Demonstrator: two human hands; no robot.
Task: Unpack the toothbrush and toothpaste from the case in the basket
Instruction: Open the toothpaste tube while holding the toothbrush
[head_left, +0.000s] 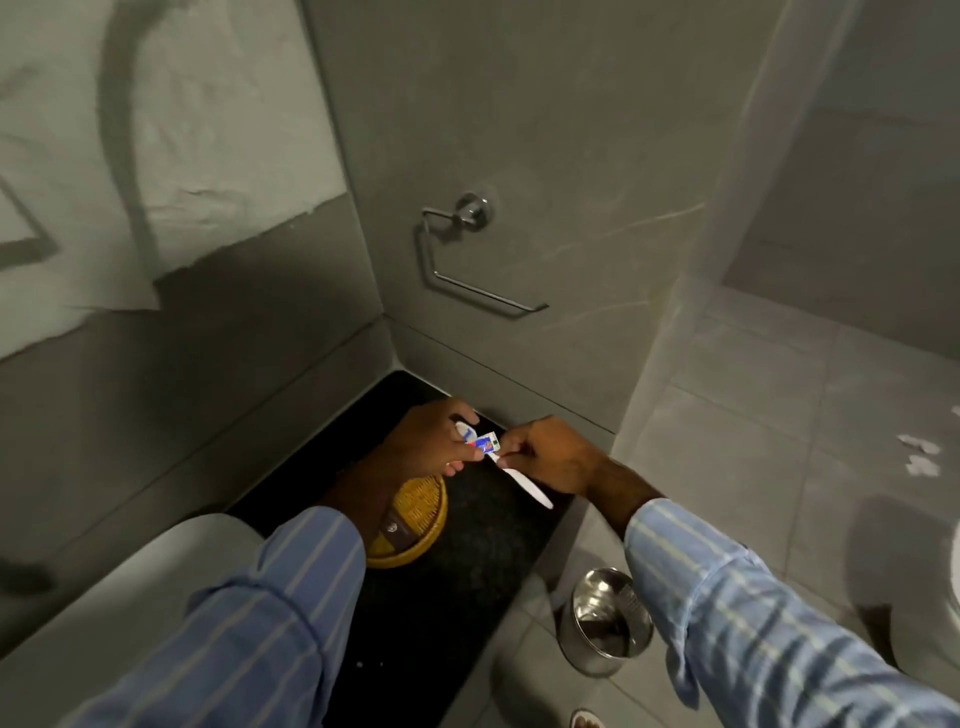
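Both hands meet above the far end of a black counter (457, 587). My left hand (428, 441) grips a small blue, red and white toothpaste tube (482, 443) together with a white wrapper. My right hand (550, 457) pinches the white toothbrush (527, 486), whose handle slants down to the right. Below my left wrist sits a round yellow woven basket (418, 512). A dark brown case (396, 530) lies in it, partly hidden by my forearm.
A white washbasin rim (171, 561) lies at the near left of the counter. A steel bin (605, 621) stands on the tiled floor to the right. A chrome paper holder (467, 249) hangs on the grey wall behind. A toilet edge (953, 566) shows at far right.
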